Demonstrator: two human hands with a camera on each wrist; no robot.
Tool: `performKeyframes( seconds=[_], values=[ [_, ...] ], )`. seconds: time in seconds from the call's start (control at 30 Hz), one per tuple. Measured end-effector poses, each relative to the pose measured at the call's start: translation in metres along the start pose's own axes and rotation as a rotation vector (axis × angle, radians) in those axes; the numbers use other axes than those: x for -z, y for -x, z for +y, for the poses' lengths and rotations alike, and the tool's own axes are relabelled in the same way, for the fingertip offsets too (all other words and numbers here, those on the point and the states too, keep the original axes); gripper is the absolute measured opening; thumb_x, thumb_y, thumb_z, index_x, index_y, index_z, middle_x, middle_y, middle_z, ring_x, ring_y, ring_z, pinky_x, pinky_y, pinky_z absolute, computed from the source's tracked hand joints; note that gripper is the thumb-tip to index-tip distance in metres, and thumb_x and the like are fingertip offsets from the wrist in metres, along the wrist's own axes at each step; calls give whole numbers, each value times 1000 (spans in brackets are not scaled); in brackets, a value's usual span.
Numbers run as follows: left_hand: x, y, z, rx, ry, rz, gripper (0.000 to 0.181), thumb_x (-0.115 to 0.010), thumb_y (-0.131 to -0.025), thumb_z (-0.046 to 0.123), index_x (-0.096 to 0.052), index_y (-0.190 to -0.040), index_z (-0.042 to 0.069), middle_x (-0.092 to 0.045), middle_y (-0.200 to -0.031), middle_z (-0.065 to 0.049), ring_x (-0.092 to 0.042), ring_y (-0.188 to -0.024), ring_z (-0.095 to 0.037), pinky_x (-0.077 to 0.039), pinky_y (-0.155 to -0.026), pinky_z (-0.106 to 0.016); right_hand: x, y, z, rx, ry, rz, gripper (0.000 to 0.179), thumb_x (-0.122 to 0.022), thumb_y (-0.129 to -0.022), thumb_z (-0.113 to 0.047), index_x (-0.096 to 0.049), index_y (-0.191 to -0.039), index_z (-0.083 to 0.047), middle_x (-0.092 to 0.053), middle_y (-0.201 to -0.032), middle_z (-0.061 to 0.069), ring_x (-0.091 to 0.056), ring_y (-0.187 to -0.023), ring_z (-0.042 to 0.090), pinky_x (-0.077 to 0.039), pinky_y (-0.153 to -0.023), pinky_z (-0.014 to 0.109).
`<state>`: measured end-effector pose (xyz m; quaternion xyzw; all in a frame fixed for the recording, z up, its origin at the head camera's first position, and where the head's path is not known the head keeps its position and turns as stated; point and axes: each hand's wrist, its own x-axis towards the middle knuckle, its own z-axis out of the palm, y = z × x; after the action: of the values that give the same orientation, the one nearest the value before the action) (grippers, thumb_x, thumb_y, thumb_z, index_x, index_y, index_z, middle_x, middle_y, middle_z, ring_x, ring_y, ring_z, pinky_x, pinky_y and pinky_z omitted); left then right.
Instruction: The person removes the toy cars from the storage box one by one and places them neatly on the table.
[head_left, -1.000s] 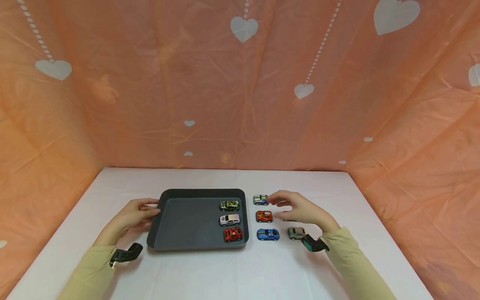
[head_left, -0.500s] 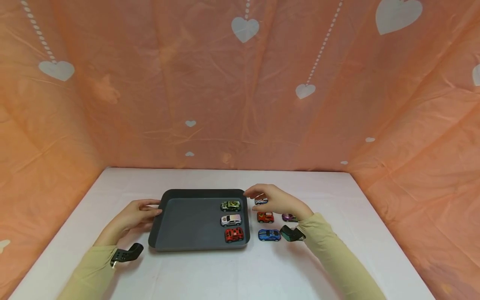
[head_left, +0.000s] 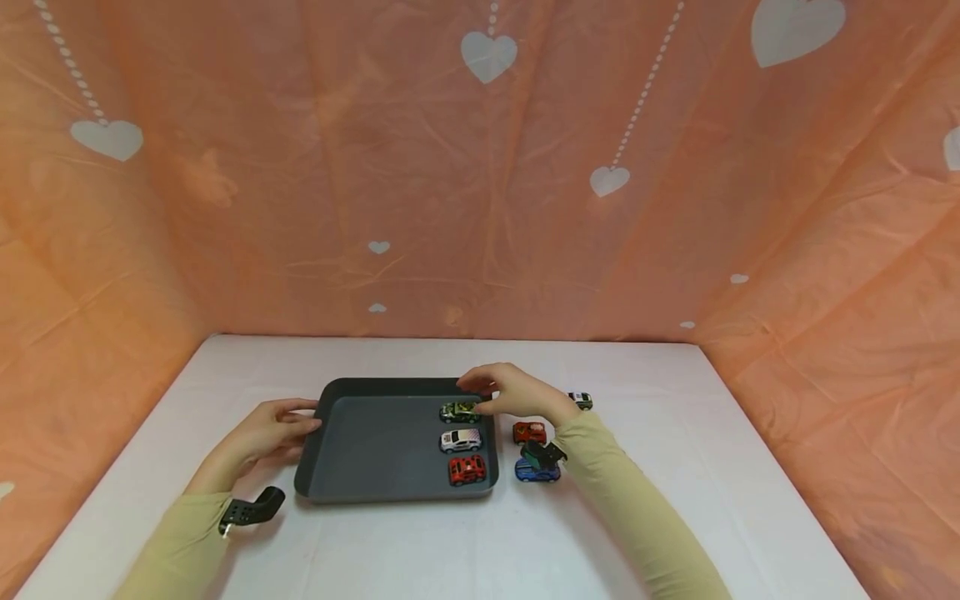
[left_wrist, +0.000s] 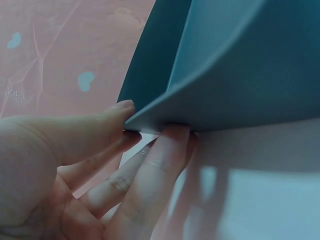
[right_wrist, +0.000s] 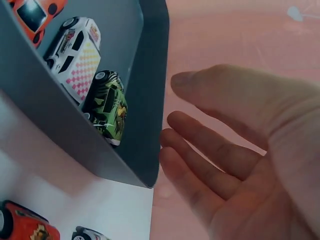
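A dark grey tray [head_left: 367,450] lies on the white table, with three toy cars lined up along its right side: a green camouflage one [head_left: 456,412], a white one [head_left: 459,441] and a red one [head_left: 467,470]. At the tray's left rim, my left hand [head_left: 262,435] pinches the edge between thumb and fingers, as the left wrist view shows. My right hand [head_left: 521,393] hovers around the tray's back right corner, close to the green toy car. Its fingers are loosely bent and hold nothing in the right wrist view.
Right of the tray, more toy cars stand on the table: a red one [head_left: 529,432], a blue one [head_left: 537,472] partly behind the wrist camera, and a white-and-black one [head_left: 581,400]. My right forearm hides part of that area. An orange cloth with hearts [head_left: 420,208] encloses the table.
My right hand has moved left, from the toy cars on the table to the tray's back right corner. The left hand and the cars in the tray stay in place.
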<state>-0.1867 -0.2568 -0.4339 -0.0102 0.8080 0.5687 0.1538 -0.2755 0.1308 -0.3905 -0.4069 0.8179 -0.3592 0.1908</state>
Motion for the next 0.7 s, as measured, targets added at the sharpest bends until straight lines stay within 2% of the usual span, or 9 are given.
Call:
performKeyframes(
  seconds=[0.27,0.5,0.7],
  values=[
    [1,-1,-1,-11,3,-4,59,-63,-94,14,-35,-138,-15,-59,-117,-30,-66,-93,-25,-55,-71,-32,-4,-9,5,-6,16,-23,46,-67,-85,3,-55,-129,5,-57,-128,20,-54,-117,31,-42,-98,38],
    [0,-2,-1,-10,21,-6,59,-62,-94,13,-34,-138,-15,-60,-117,-30,-66,-93,-26,-54,-71,-31,-11,-16,10,-38,20,-46,46,-67,-85,5,-56,-129,2,-58,-129,15,-54,-119,25,-43,-97,32],
    [0,-1,-1,4,24,0,60,-62,-94,14,-34,-139,-14,-61,-116,-28,-66,-92,-24,-54,-71,-31,-14,-19,9,-35,49,-48,45,-68,-83,8,-57,-126,5,-59,-125,18,-55,-117,26,-44,-96,34]
  ],
)
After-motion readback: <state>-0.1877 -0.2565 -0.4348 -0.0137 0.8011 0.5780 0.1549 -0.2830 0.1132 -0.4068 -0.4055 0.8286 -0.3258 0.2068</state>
